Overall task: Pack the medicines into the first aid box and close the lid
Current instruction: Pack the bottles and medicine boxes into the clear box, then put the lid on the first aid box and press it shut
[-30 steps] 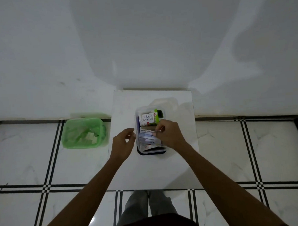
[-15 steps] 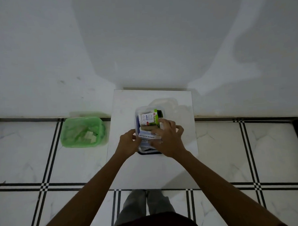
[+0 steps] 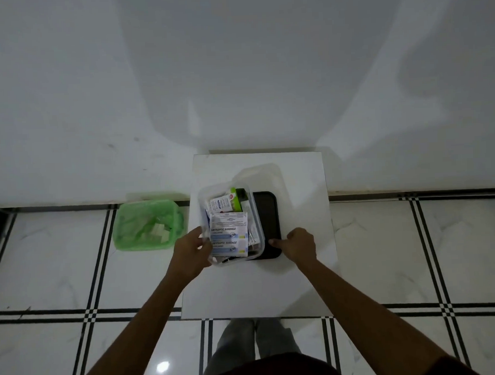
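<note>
Left hand (image 3: 191, 253) grips the near-left edge of the clear first aid box (image 3: 258, 229), fingers curled round the rim. Box sits on the white surface (image 3: 253, 289), w/ medicines inside: bandage packs (image 3: 228, 235) on top, a green pack (image 3: 235, 200) at the far end. Its long side runs away from the person, tipped a bit left. Black lid (image 3: 267, 223) lies flat just right of it, partly under. Right hand (image 3: 298, 246), fingers curled, touches the lid's near edge. Packing looks done; lid not on yet.
</note>
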### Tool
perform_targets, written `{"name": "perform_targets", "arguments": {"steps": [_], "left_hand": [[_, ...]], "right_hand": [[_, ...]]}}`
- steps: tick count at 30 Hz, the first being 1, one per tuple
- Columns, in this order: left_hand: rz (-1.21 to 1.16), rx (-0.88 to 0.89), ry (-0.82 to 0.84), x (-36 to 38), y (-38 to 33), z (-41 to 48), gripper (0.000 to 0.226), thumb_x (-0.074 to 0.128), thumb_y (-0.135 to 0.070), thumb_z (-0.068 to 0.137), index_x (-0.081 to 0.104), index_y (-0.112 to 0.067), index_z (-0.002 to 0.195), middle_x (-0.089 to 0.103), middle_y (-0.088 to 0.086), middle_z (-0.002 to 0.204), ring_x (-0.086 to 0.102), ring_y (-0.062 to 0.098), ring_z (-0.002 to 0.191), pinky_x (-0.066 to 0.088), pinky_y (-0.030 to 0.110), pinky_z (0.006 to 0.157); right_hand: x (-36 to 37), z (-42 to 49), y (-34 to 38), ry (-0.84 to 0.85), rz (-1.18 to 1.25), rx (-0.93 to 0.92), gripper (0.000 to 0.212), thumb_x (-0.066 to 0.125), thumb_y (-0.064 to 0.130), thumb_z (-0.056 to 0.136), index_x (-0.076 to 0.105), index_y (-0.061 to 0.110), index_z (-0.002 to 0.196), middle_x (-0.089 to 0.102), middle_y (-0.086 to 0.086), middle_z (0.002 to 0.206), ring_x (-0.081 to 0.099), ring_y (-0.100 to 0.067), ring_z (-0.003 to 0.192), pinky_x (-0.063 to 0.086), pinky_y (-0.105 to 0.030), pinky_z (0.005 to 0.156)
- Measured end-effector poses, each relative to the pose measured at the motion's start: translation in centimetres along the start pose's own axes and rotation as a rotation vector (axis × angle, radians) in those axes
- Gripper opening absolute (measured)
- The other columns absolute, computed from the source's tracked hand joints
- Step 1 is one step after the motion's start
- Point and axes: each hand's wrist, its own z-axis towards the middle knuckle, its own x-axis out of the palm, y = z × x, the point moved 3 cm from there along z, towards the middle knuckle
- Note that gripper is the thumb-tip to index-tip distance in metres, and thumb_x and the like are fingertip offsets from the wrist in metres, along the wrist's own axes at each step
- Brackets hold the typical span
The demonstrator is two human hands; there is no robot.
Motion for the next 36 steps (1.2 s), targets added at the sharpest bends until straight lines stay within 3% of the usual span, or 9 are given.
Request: {"name": "perform_targets", "arguments": {"steps": [6, 9, 11, 14, 18, 22, 27, 31, 36], "left_hand": [[0.003, -0.026, 0.001, -1.3, 0.5, 0.4, 0.035, 0.047, 0.003, 0.091, 0.055, -0.032, 0.094, 0.066, 0.014, 0.098, 0.066, 0.030, 0.089, 0.060, 0.045, 0.068], [-0.026, -0.040, -0.014, -1.3, 0.9, 0.5, 0.030, 0.048, 0.002, 0.091, 0.054, -0.023, 0.107, 0.067, 0.015, 0.097, 0.067, 0.033, 0.089, 0.061, 0.041, 0.065], [-0.031, -0.042, -0.007, -1.1, 0.9, 0.7, 0.030, 0.048, 0.001, 0.091, 0.054, -0.021, 0.111, 0.067, 0.014, 0.097, 0.067, 0.032, 0.090, 0.061, 0.038, 0.063], [-0.035, -0.045, -0.009, -0.6, 0.5, 1.1, 0.031, 0.048, 0.003, 0.090, 0.056, -0.016, 0.113, 0.066, 0.013, 0.098, 0.066, 0.029, 0.090, 0.061, 0.036, 0.061], [-0.024, -0.040, 0.006, 0.7, 0.0, 1.6, 0.030, 0.047, 0.003, 0.091, 0.055, -0.015, 0.115, 0.064, 0.015, 0.098, 0.065, 0.029, 0.090, 0.059, 0.027, 0.055], [0.010, -0.038, 0.035, 2.4, -0.1, 2.3, 0.030, 0.048, 0.001, 0.091, 0.056, -0.008, 0.118, 0.066, 0.017, 0.101, 0.066, 0.032, 0.093, 0.060, 0.032, 0.056], [-0.015, -0.058, 0.054, 3.5, 0.3, 2.8, 0.033, 0.052, -0.002, 0.090, 0.055, -0.005, 0.123, 0.068, 0.018, 0.103, 0.067, 0.030, 0.092, 0.061, 0.040, 0.061], [-0.196, -0.159, 0.056, 3.6, 1.0, 2.9, 0.036, 0.061, -0.014, 0.089, 0.058, -0.010, 0.124, 0.072, 0.015, 0.102, 0.070, 0.028, 0.092, 0.058, 0.048, 0.079], [-0.390, -0.186, 0.045, 2.8, 0.0, 2.9, 0.032, 0.054, -0.029, 0.092, 0.058, -0.031, 0.123, 0.068, 0.000, 0.113, 0.064, 0.017, 0.104, 0.053, 0.046, 0.087]], "right_hand": [[1.8, 1.0, -0.3, 0.000, -0.104, -0.033, 0.056, 0.081, 0.021, 0.071, 0.033, 0.014, 0.044, 0.035, 0.000, 0.046, 0.037, -0.013, 0.043, 0.029, -0.020, 0.044], [1.1, 1.5, -1.0, 0.021, 0.001, -0.045, 0.046, 0.070, 0.010, 0.082, 0.042, 0.011, 0.046, 0.047, -0.006, 0.052, 0.049, -0.018, 0.050, 0.049, -0.029, 0.055], [0.0, 1.4, -1.4, 0.072, 0.226, 0.029, 0.028, 0.065, 0.010, 0.088, 0.054, 0.005, 0.062, 0.063, -0.017, 0.079, 0.064, -0.032, 0.078, 0.058, -0.044, 0.078], [-2.9, 0.7, -1.3, 0.081, 0.576, 0.133, 0.006, 0.060, 0.008, 0.091, 0.054, 0.009, 0.091, 0.057, -0.019, 0.109, 0.059, -0.034, 0.101, 0.058, -0.049, 0.081], [-6.4, -1.2, -1.5, 0.158, 0.696, 0.130, 0.035, 0.070, 0.008, 0.084, 0.054, 0.007, 0.115, 0.061, -0.015, 0.107, 0.061, -0.026, 0.096, 0.056, -0.037, 0.074], [-8.4, -2.8, 0.2, -0.009, 0.550, -0.110, 0.021, 0.058, 0.006, 0.090, 0.062, 0.010, 0.110, 0.061, -0.011, 0.104, 0.059, -0.026, 0.097, 0.053, -0.035, 0.083], [-6.0, -6.4, 4.7, -0.221, 0.201, -0.585, 0.025, 0.049, 0.000, 0.094, 0.050, 0.001, 0.118, 0.050, 0.000, 0.105, 0.055, -0.011, 0.087, 0.045, -0.002, 0.071], [-1.1, -7.1, 5.8, -0.066, 0.081, -0.768, 0.035, 0.046, 0.022, 0.094, 0.041, 0.010, 0.127, 0.049, -0.010, 0.134, 0.054, -0.016, 0.120, 0.055, -0.033, 0.093], [4.1, -7.5, 6.5, -0.210, -0.274, -0.857, 0.050, 0.041, 0.038, 0.092, 0.042, 0.008, 0.132, 0.041, -0.019, 0.148, 0.029, -0.033, 0.142, 0.026, -0.054, 0.115]]}}
